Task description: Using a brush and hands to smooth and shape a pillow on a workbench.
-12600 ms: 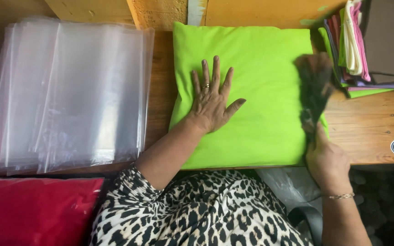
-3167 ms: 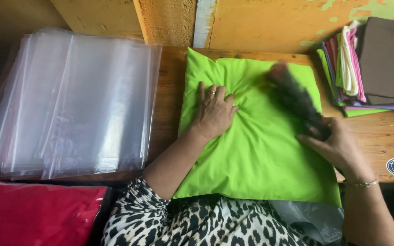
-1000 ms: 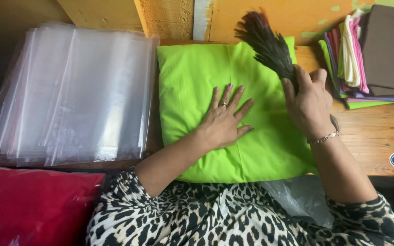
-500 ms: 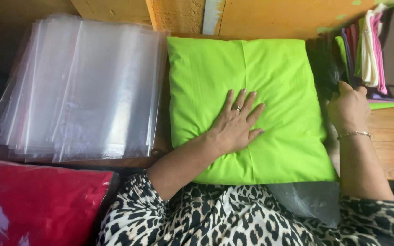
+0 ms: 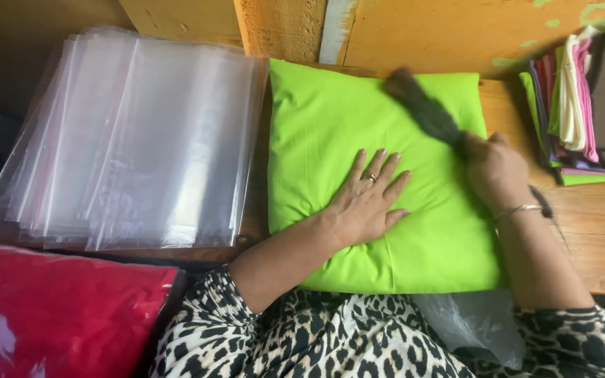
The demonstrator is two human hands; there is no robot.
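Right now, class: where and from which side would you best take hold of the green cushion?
Probably the green cushion by its bare left edge, coming from the left: the left hand lies flat mid-cushion and the right hand works the brush at its right.

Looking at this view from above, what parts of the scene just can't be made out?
- Brush, head view: blurred by motion, so its bristles are unclear; its handle is hidden inside the right hand.
- Folded cloths: cut off by the right edge, so their count is uncertain.
- Clear plastic bags: overlapping sheets, number unreadable.
- Red cushion: cut off at the bottom left corner.
- Green cushion: its underside is hidden; the left hand covers part.
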